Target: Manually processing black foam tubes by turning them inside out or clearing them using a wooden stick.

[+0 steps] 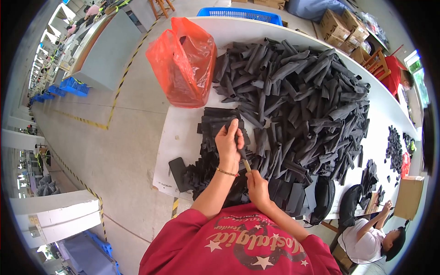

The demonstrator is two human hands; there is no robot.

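My left hand [229,144], with a bracelet on the wrist, is closed around a narrow black fabric piece [241,151]. Lower and to the right, my right hand [258,187] grips a flat, pale stick [247,166]. The stick's upper end meets the black piece below my left fingers; how far it goes inside is hidden. Beneath and beside my left hand lies a stack of flat black pieces [216,120]. A large heap of black, tube-like fabric pieces [298,91] spreads to the right.
An open red plastic bag [185,68] stands at the table's far left, with a blue basket [240,15] behind. The white table [172,133] ends left of my hands. A black rectangular piece [180,175] lies near that edge. Another person [366,240] sits at the lower right.
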